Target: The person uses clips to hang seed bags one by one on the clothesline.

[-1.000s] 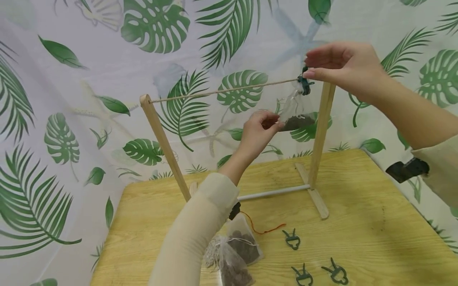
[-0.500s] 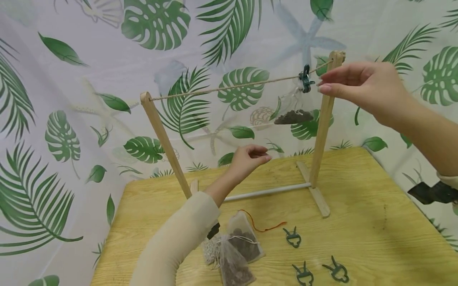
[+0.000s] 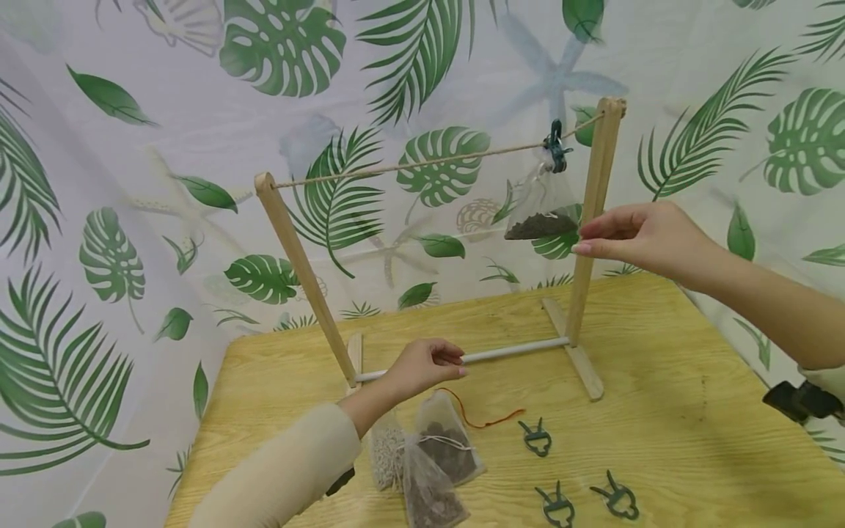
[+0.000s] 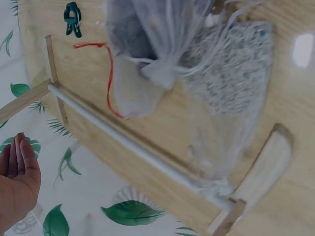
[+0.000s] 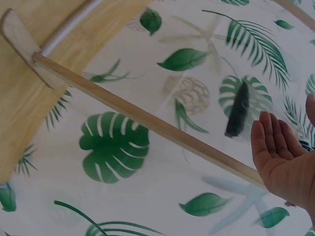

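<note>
A sheer bag (image 3: 543, 222) with dark contents hangs from the twine (image 3: 409, 166), held by a dark green clip (image 3: 557, 147). My right hand (image 3: 650, 238) is in front of the right wooden post (image 3: 586, 242), fingertips close beside the bag's lower corner, fingers loosely bent around nothing. My left hand (image 3: 422, 367) hovers low over the white crossbar (image 3: 515, 350), fingers relaxed and holding nothing. Below it lie a bag of pale shreds (image 3: 386, 455) and two bags of dark pieces, one farther back (image 3: 452, 451) and one in front (image 3: 432, 499).
Three more green clips lie spread on the wooden table (image 3: 680, 440): a back clip (image 3: 538, 438), a front clip (image 3: 557, 507) and a right clip (image 3: 617, 499). A red string (image 3: 485, 424) trails from the bags. The left post (image 3: 304, 275) holds the twine's other end.
My left hand has let go of the hanging bag and dropped down and left toward the table. The right hand has left the clip and come down beside the bag.
</note>
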{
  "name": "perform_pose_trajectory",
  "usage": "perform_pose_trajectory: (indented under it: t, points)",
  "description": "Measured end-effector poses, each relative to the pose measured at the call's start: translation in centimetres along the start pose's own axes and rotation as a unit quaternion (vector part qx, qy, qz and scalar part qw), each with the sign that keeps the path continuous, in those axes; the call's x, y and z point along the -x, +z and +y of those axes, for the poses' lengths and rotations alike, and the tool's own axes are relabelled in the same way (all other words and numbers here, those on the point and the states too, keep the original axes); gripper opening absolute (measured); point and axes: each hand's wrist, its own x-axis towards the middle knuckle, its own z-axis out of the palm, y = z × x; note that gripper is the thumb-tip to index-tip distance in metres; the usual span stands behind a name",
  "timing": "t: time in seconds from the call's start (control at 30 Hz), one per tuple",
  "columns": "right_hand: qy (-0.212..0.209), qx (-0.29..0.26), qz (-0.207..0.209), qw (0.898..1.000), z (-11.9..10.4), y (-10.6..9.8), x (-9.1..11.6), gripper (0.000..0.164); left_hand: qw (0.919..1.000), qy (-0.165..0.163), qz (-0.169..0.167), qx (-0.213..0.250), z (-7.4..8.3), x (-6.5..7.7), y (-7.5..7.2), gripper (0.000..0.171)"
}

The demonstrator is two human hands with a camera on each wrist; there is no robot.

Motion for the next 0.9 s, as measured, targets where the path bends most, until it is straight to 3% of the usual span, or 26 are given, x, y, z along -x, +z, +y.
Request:
perform_pose_trajectory:
  t: [0.33,0.57,0.7,0.9]
  points:
    - [-0.034,0.048,-0.067,0.996,3.4,4.7,1.2,0.039,0.9984,-0.039,0.019,0.036,-4.7,3.3,-0.2,0.040]
    - [-0.079,0.083,-0.101,0.988,5.7,7.7,2.8,0.038,0.9965,-0.060,0.044,0.038,-7.1,5.5,-0.9,0.041]
    - [-0.095,0.106,-0.133,0.981,7.0,9.3,3.8,0.035,0.9960,-0.067,0.036,0.047,-8.6,6.8,-1.0,0.045]
    - [-0.056,0.133,-0.204,0.968,8.5,11.8,5.2,0.037,0.9942,-0.081,0.027,0.065,-10.5,7.9,-0.8,0.047]
